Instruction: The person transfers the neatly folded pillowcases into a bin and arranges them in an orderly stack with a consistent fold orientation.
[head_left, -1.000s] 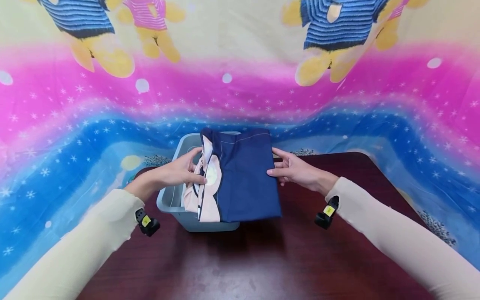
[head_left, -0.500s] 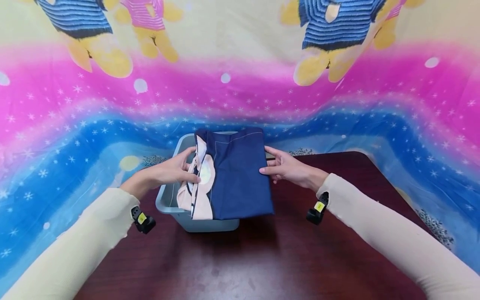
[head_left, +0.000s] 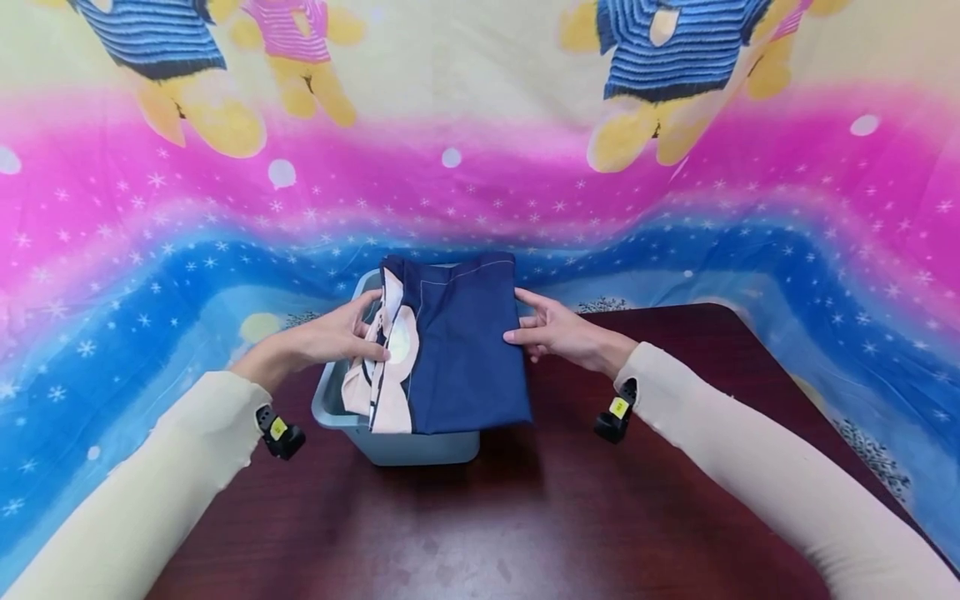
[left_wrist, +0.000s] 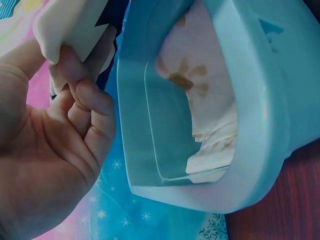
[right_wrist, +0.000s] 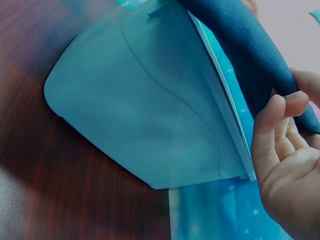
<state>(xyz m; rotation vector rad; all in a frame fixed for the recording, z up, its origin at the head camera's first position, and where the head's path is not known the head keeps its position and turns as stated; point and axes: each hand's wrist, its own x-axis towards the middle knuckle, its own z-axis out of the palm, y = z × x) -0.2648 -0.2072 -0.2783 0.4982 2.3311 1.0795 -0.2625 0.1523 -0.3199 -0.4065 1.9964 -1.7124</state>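
Note:
A folded navy cloth (head_left: 461, 350) with a cream and pink printed part on its left is held level over a light blue plastic bin (head_left: 420, 446). My left hand (head_left: 337, 337) pinches the cloth's left edge, thumb on top. On the other side, my right hand (head_left: 551, 329) holds the right edge with thumb above and fingers under. In the left wrist view, my curled fingers (left_wrist: 82, 107) grip the pale cloth edge (left_wrist: 70, 25) beside the bin (left_wrist: 250, 125), which has a pale patterned fabric (left_wrist: 200, 85) inside. The right wrist view shows the bin's outer wall (right_wrist: 145, 110) and the navy cloth (right_wrist: 250, 55).
The bin stands at the far edge of a dark red-brown wooden table (head_left: 525, 517). A bright sheet (head_left: 480, 167) with pink and blue bands, stars and cartoon bears hangs behind and drapes round the table's sides.
Both hands have carried the folded cloth to the left and slightly away, so it now sits more squarely over the bin.

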